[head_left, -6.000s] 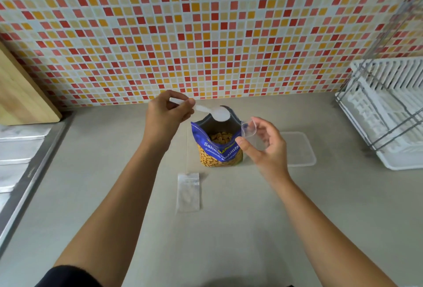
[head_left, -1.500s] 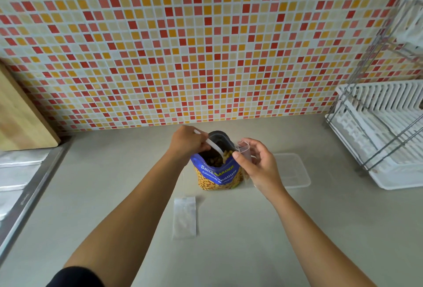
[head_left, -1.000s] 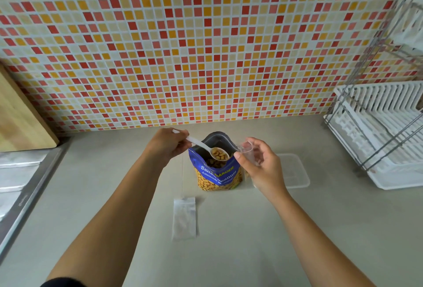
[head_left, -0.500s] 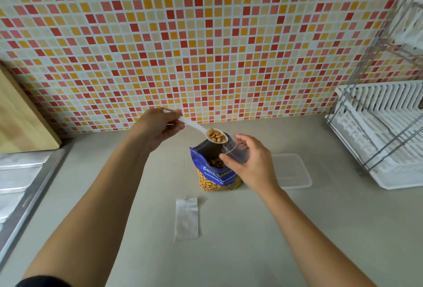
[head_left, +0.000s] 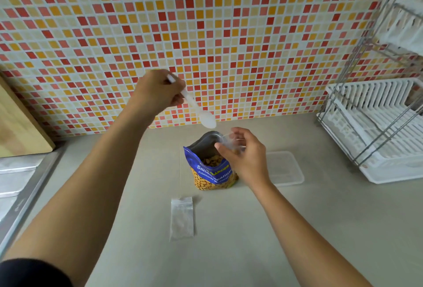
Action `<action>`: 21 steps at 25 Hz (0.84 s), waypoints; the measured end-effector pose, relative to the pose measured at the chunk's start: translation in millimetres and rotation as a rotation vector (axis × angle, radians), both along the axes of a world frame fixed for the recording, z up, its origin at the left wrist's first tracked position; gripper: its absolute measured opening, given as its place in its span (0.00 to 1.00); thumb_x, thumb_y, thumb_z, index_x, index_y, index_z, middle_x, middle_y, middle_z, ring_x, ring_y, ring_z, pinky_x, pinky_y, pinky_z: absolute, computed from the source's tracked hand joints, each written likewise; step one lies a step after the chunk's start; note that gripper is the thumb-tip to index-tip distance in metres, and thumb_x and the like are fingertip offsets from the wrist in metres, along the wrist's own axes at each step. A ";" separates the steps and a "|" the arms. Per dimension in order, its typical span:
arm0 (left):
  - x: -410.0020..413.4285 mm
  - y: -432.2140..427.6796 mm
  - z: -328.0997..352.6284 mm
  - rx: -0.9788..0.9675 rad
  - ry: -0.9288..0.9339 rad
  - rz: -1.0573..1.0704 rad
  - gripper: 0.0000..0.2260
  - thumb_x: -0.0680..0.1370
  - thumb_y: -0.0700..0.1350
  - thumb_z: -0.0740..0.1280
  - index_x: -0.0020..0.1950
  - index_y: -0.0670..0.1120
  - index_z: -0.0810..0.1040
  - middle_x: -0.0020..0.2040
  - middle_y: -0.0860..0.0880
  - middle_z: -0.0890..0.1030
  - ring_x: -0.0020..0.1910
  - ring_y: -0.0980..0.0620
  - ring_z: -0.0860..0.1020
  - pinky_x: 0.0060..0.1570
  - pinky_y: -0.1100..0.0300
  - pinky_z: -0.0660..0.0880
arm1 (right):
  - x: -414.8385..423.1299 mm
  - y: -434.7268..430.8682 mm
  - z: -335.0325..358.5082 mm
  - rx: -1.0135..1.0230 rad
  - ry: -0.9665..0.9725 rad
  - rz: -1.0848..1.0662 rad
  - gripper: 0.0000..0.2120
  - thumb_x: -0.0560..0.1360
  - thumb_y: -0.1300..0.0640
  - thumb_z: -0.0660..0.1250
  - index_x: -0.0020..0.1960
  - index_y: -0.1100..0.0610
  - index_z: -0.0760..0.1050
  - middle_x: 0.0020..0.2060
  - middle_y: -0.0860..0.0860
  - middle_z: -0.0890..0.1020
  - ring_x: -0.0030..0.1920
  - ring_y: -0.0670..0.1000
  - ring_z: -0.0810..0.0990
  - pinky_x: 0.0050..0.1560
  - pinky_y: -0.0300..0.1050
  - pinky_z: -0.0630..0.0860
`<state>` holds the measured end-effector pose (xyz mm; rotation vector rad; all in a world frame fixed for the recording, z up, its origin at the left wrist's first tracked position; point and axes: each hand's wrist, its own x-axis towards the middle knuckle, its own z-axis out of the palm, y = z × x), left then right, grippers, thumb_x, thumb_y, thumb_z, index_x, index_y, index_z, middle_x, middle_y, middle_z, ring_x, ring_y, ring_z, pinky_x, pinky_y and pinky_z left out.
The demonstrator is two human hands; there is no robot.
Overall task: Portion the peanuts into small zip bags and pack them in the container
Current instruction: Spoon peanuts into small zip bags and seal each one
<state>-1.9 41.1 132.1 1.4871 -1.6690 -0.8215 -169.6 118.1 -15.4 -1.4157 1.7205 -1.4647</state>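
An open blue peanut bag (head_left: 211, 172) stands on the counter, with peanuts visible inside. My left hand (head_left: 158, 94) grips a white plastic spoon (head_left: 201, 115), tilted steeply down with its bowl just above a small clear zip bag (head_left: 229, 142). My right hand (head_left: 245, 158) pinches that zip bag open over the peanut bag's mouth. The zip bag is blurred and its contents are unclear. A second small zip bag (head_left: 182, 218) lies flat on the counter in front. A clear plastic container (head_left: 288, 170) sits to the right of the peanut bag.
A white dish rack (head_left: 377, 131) with a metal frame stands at the right. A wooden board (head_left: 18, 126) leans on the tiled wall at the left, above a steel sink edge (head_left: 20, 195).
My left hand has risen and tipped the spoon down toward the zip bag; the peanuts seen on it half a second ago no longer show. My right hand has barely shifted.
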 end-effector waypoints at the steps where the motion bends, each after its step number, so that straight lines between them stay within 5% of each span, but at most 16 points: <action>1: 4.8 -2.5 -7.6 0.045 0.031 0.012 0.06 0.78 0.43 0.64 0.51 0.42 0.78 0.41 0.46 0.81 0.38 0.52 0.80 0.40 0.63 0.78 | -1.6 0.9 2.0 0.006 -0.063 -0.016 0.22 0.65 0.47 0.76 0.55 0.51 0.74 0.46 0.44 0.80 0.46 0.43 0.80 0.44 0.33 0.77; 5: -4.8 2.5 -67.7 0.149 -0.195 -0.098 0.07 0.78 0.45 0.65 0.51 0.42 0.77 0.42 0.48 0.79 0.41 0.52 0.77 0.38 0.64 0.71 | -8.7 6.4 11.8 0.019 -0.284 -0.072 0.19 0.65 0.47 0.76 0.52 0.49 0.74 0.44 0.42 0.80 0.46 0.44 0.81 0.44 0.36 0.77; 10: -11.5 8.2 -113.7 0.168 -0.402 -0.102 0.16 0.74 0.50 0.70 0.58 0.43 0.77 0.59 0.45 0.73 0.59 0.47 0.73 0.52 0.57 0.71 | -11.0 17.8 23.6 0.017 -0.330 -0.048 0.17 0.66 0.48 0.75 0.50 0.48 0.72 0.43 0.41 0.80 0.44 0.43 0.81 0.44 0.37 0.78; 12: -10.4 18.7 -108.4 0.079 -0.358 -0.005 0.21 0.73 0.51 0.70 0.63 0.46 0.73 0.64 0.45 0.68 0.63 0.47 0.70 0.58 0.56 0.71 | -10.4 21.4 28.8 0.010 -0.338 -0.037 0.17 0.66 0.49 0.75 0.50 0.49 0.72 0.43 0.41 0.80 0.45 0.43 0.81 0.44 0.36 0.78; 15: -14.5 47.2 -94.9 -0.139 -0.191 -0.048 0.12 0.77 0.45 0.65 0.60 0.44 0.76 0.58 0.46 0.77 0.53 0.52 0.76 0.47 0.70 0.72 | -12.1 24.6 34.3 0.001 -0.380 -0.042 0.18 0.66 0.48 0.76 0.52 0.50 0.74 0.44 0.42 0.81 0.45 0.44 0.81 0.43 0.37 0.78; 21: -45.7 98.3 -106.4 0.169 0.106 -0.486 0.17 0.74 0.41 0.70 0.62 0.45 0.76 0.54 0.51 0.82 0.53 0.56 0.81 0.56 0.61 0.76 | -23.9 35.1 35.9 0.009 -0.491 -0.049 0.26 0.59 0.39 0.76 0.52 0.49 0.76 0.50 0.48 0.82 0.48 0.50 0.83 0.46 0.45 0.80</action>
